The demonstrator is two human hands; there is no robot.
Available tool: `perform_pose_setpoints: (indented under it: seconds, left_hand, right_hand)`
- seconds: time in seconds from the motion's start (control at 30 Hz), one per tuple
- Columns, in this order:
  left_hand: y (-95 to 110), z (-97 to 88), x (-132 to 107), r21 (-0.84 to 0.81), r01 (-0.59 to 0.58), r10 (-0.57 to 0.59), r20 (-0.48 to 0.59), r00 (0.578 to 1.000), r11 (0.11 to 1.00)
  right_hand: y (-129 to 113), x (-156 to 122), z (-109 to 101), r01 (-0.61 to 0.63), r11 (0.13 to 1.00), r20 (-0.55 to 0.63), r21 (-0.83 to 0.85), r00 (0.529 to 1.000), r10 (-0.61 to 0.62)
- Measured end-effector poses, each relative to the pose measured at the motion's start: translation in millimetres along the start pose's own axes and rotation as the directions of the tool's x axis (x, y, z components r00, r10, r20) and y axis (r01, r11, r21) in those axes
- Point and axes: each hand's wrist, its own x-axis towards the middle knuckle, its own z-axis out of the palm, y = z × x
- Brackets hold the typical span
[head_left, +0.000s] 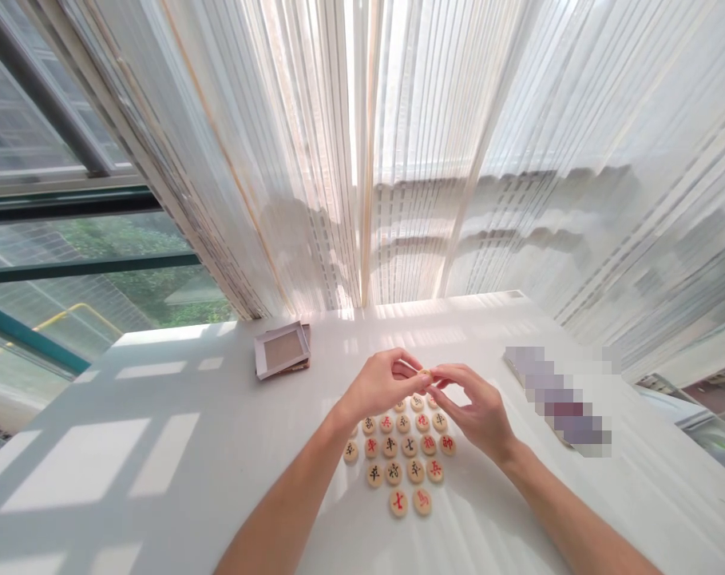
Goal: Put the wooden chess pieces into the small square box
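Observation:
My left hand and my right hand meet above the far rows of a layout of round Chinese chess pieces. Between their fingertips is one small wooden chess piece, pinched from both sides; its face is too small to read. The pieces on the table lie flat in rows, some marked in red and some in black. Two red-marked pieces, such as the one at the near right, form the row closest to me. My hands and wrists cover part of the far rows.
A shallow open box rests at the back left of the white table. To the right lies a long, blurred-out object. Sheer striped curtains hang behind the table, with a window at the left.

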Motion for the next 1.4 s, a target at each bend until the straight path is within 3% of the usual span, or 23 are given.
perform_pose_setpoints:
  seconds: [0.23,0.47,0.67,1.07,1.4]
  left_hand:
    - [8.5,-0.5,-2.1,0.103,-0.055,0.052,0.026,0.998,0.993]
    - [4.2,2.1,1.2,0.078,-0.036,0.039,-0.033,0.999,0.996]
    - [1.8,2.5,0.7,0.020,-0.004,0.003,0.062,0.998,1.000]
    - [4.7,8.0,0.2,0.187,-0.046,0.064,-0.093,0.994,0.981]
    - [-1.4,6.0,1.6,0.133,-0.062,0.066,-0.026,0.997,0.989]
  right_hand:
    - [-2.0,-1.0,5.1,-0.005,1.000,-0.004,-0.003,1.000,0.005]
    - [0.0,-2.1,6.0,-0.030,1.000,-0.023,0.005,0.999,0.030]
    - [-0.1,-2.8,7.5,-0.045,0.999,-0.086,0.022,0.995,0.047]
    - [0.6,-6.0,9.6,-0.220,0.954,0.032,0.205,0.975,0.218]
    - [2.1,-4.8,9.7,-0.243,0.933,0.021,0.265,0.969,0.247]
